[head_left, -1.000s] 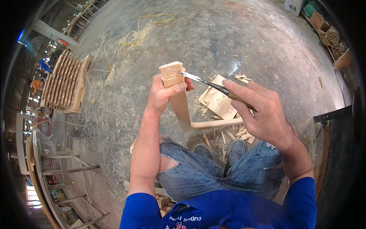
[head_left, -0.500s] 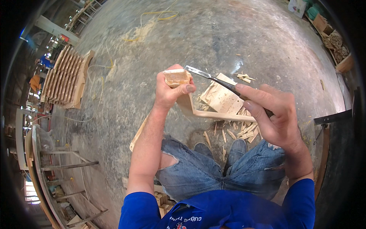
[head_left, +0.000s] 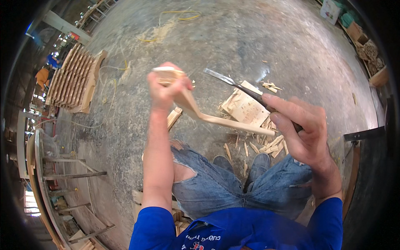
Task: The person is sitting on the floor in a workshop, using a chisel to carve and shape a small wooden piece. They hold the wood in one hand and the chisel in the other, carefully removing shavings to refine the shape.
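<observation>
My left hand (head_left: 168, 93) is wrapped round the upper end of a bent, pale wooden part (head_left: 227, 121), whose long arm slants down to the right above the floor. That hand is slightly smeared by motion. In my right hand (head_left: 302, 133) I grip a chisel (head_left: 250, 92) by its handle, the flat metal blade pointing up and left. The blade is apart from the wooden part. Beneath them a wooden board (head_left: 245, 106) lies on the floor among wood chips (head_left: 275, 146). Another wooden piece (head_left: 174, 117) shows just below my left hand.
A stack of curved wooden parts (head_left: 75, 79) stands at the far left. Nearer on the left is a wooden rack (head_left: 75, 176). A yellow hose (head_left: 189, 18) lies on the concrete farther off. A dark metal bar (head_left: 364, 130) juts in at the right.
My left hand has moved left with the bent wooden part, which swung away from the chisel's tip. My right hand and the chisel have barely moved.
</observation>
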The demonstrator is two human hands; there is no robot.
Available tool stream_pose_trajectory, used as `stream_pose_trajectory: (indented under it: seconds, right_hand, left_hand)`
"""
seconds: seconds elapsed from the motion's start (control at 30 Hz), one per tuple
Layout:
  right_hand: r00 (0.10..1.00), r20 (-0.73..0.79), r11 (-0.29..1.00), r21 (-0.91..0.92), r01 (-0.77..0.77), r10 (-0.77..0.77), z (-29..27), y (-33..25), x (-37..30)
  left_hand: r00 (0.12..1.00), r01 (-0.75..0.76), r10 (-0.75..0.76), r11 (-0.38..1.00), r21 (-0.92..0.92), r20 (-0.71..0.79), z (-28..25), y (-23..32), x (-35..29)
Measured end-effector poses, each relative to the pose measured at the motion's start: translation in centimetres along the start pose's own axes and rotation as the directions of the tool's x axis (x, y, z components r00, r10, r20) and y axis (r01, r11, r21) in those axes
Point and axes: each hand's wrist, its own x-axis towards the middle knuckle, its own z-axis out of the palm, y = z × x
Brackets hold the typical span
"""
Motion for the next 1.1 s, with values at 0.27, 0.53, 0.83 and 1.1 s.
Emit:
stream_pose_trajectory:
  seconds: [0.27,0.53,0.83,1.1]
  right_hand:
    - [0.995,-0.095,0.999,-0.034,-0.012,0.009,0.0,1.3,0.1]
    - [0.990,-0.137,0.998,-0.043,0.036,-0.042,-0.7,1.3,-0.5]
    - [0.992,-0.122,0.999,0.032,0.039,-0.035,-1.1,-0.1,-0.8]
    - [0.994,-0.075,0.996,0.037,0.087,-0.084,0.6,-0.7,-0.4]
  left_hand:
    - [0.978,-0.132,0.103,0.980,0.152,0.183,-3.3,8.0,3.9]
    - [0.911,-0.101,-0.092,0.895,0.434,0.402,1.9,11.2,4.5]
    - [0.977,-0.212,0.175,0.741,0.637,0.121,2.2,8.3,3.7]
    - [0.919,-0.298,0.393,0.744,0.598,-0.031,1.5,5.4,4.0]
